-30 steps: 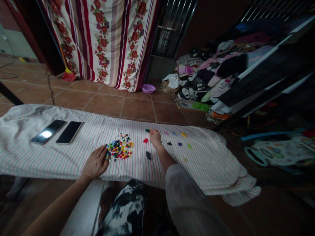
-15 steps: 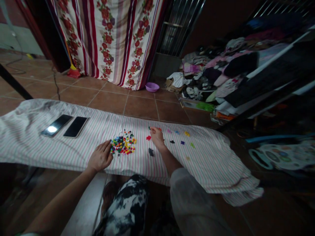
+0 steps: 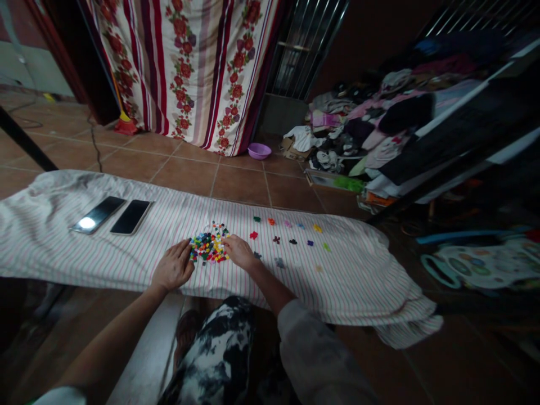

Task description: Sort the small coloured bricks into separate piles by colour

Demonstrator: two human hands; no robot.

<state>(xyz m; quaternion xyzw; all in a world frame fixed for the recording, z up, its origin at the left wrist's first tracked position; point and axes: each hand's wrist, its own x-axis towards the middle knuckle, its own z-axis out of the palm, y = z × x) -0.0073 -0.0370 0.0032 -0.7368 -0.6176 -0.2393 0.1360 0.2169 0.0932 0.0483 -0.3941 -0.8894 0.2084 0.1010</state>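
Observation:
A heap of small multicoloured pieces (image 3: 208, 247), looking like tiny plastic beads or bricks, lies on the striped cloth (image 3: 169, 216). My left hand (image 3: 172, 265) rests flat at the heap's left edge, fingers stretched out and touching the outer pieces. At the right edge of the heap is my right hand (image 3: 239, 251), its fingertips pinched together among the pieces; what is between them is hidden. Farther right, small clusters lie apart, sorted by colour: green (image 3: 257, 219), orange (image 3: 271, 221), red (image 3: 253, 235), yellow (image 3: 317, 228), grey (image 3: 279, 262) and several others.
Two phones (image 3: 130, 217) lie on the cloth to the left, one reflecting a bright light. Beyond the cloth a purple basin (image 3: 259, 151) stands on the tiled floor by a floral curtain (image 3: 202, 73). Piled clothes (image 3: 358, 124) fill the back right.
My right hand has moved left and nearer, from the green cluster to the heap's right edge. The green cluster now lies uncovered. My left hand has stayed in place.

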